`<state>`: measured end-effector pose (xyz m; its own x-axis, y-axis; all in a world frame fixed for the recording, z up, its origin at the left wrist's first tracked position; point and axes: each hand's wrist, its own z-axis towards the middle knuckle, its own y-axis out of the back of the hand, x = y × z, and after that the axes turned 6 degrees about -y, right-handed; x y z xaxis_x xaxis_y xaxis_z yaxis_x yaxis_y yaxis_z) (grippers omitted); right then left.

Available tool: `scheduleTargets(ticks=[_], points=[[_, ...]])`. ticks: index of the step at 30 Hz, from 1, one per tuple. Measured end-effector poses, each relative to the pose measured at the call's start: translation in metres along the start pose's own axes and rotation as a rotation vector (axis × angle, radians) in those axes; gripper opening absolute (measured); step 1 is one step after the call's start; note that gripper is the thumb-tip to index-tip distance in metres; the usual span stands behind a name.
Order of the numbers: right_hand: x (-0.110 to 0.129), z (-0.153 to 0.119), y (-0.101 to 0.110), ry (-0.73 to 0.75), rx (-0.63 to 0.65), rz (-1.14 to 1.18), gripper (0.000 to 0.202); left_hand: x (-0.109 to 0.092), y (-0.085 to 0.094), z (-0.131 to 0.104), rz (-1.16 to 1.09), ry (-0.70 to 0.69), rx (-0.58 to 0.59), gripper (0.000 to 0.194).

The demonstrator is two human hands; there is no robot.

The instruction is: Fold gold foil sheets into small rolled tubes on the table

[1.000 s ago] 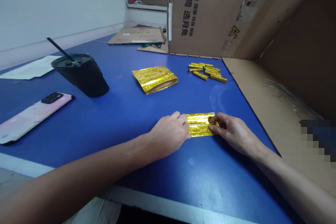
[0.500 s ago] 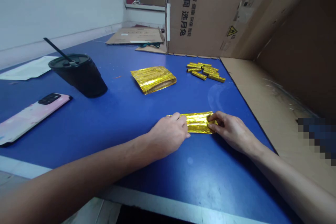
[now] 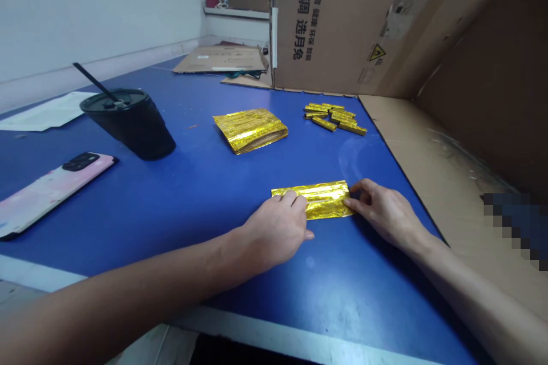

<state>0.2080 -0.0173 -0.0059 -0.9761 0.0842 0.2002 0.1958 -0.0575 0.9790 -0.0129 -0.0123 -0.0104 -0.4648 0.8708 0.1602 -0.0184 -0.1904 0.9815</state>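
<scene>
A shiny gold foil strip point(image 3: 325, 194) lies flat on the blue table point(image 3: 188, 182), in front of me. My left hand point(image 3: 280, 228) rests on its left part, fingers bent and pressed down on the foil, thumb sticking out to the right. At the strip's right end, my right hand point(image 3: 379, 205) touches the edge, thumb on the lower right corner and forefinger curled beside it. Farther back lies a folded stack of gold foil point(image 3: 252, 128). Several small gold rolls point(image 3: 336, 117) are piled to the right of that stack.
On the left stand a black cup point(image 3: 137, 125) with a straw and, nearer, a pink phone point(image 3: 60, 188). White paper point(image 3: 47, 111) lies behind the cup. A big cardboard box point(image 3: 338, 28) rises at the back right; flat cardboard point(image 3: 222, 59) lies at the back.
My left hand has slid slightly down towards me, uncovering the strip's upper left corner. My right hand's fingertips have shifted right, from on top of the foil to its right edge.
</scene>
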Motion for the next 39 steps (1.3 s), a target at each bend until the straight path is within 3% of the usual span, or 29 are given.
scheduleTargets(ticks=[4, 7, 9, 12, 15, 18, 22, 27, 34, 39], points=[[-0.008, -0.008, 0.01, 0.043, -0.18, -0.028, 0.017, -0.003, -0.002, -0.001, 0.008, 0.019, -0.019, 0.049], [0.004, -0.024, 0.019, 0.347, -0.314, 0.084, 0.023, -0.003, -0.003, -0.001, 0.033, 0.016, -0.03, 0.059], [0.019, -0.036, 0.019, 0.614, -0.238, 0.092, 0.03, -0.003, -0.003, -0.001, 0.039, 0.009, -0.047, 0.06], [0.035, -0.048, 0.009, 0.779, 0.027, -0.04, 0.064, -0.003, -0.001, 0.0, 0.012, 0.008, -0.063, 0.058], [0.035, -0.047, -0.002, 0.723, 0.121, -0.1, 0.068, -0.002, 0.001, 0.001, -0.012, 0.016, -0.033, 0.058], [0.026, -0.04, -0.006, 0.635, 0.134, -0.121, 0.068, 0.001, 0.002, 0.003, -0.023, 0.011, -0.031, 0.056], [0.02, -0.035, -0.003, 0.624, 0.153, -0.124, 0.071, 0.011, 0.006, 0.002, -0.111, 0.03, -0.037, 0.051], [0.016, -0.027, -0.004, 0.621, 0.112, -0.018, 0.05, 0.02, 0.014, 0.0, -0.417, 0.053, 0.002, 0.04], [0.005, -0.014, -0.009, 0.58, 0.006, 0.195, 0.025, 0.009, 0.019, -0.003, -0.559, -0.099, -0.005, 0.026], [0.005, -0.015, -0.008, 0.525, 0.039, 0.192, 0.034, 0.003, 0.014, -0.005, -0.547, -0.086, -0.033, 0.036]])
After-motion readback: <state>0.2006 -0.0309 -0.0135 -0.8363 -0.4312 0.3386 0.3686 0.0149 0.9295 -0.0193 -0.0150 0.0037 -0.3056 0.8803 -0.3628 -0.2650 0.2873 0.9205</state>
